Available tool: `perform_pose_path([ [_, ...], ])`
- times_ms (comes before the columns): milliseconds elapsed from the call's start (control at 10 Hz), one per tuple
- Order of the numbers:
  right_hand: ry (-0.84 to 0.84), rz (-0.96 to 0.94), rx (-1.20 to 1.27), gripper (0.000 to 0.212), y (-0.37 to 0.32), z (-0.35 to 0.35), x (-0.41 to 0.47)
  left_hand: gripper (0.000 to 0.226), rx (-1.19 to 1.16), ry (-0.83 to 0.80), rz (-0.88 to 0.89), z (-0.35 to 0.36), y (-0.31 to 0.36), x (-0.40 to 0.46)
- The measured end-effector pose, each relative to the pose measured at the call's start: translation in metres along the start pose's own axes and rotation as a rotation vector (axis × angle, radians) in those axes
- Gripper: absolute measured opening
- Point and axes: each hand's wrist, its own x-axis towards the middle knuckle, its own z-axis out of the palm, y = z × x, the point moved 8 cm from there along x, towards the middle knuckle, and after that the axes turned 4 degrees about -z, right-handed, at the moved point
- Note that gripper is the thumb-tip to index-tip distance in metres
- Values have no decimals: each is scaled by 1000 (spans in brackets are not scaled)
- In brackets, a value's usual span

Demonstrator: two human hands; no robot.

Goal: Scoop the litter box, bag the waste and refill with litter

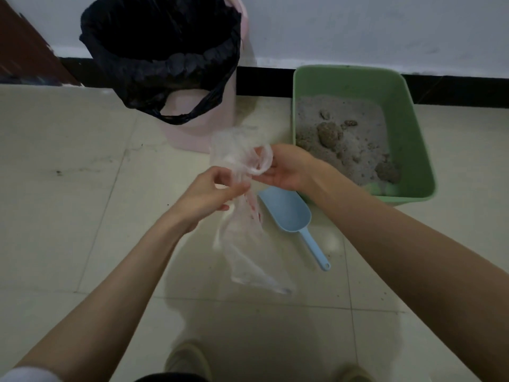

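A thin clear plastic bag (242, 244) with small red print hangs between my hands above the floor. My left hand (212, 194) pinches its upper part, and my right hand (286, 168) holds one of its handle loops. A green litter box (413, 117) stands on the floor at the right, holding grey litter with several brown clumps (329, 133). A light blue scoop (292, 213) lies on the tiles just under my right wrist, its handle pointing toward me.
A pink bin (209, 117) lined with a black bag (154, 51) stands at the back left against the white wall. The floor is pale tile. My two shoes (190, 357) show at the bottom edge.
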Motion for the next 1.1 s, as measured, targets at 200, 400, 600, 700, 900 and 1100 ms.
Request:
perform_pose_path([
  [200,-4,10,144,14,-8,-22,-6,18,-332,252,-133,-30,-43,10],
  [400,44,48,444,18,-2,-54,-11,63,-1306,80,252,-97,-100,18],
  [600,113,49,353,9,-3,-65,-12,59,-1370,-55,-287,-70,-89,2],
  [700,145,50,219,14,-5,-79,-15,19,-1397,-257,-350,-54,-70,-5],
  [900,200,48,221,15,-7,-96,-19,20,-1244,-482,-215,-46,-53,-4],
  [1100,228,-11,1,18,-4,-82,-14,28,-1446,-89,21,-59,-43,1],
])
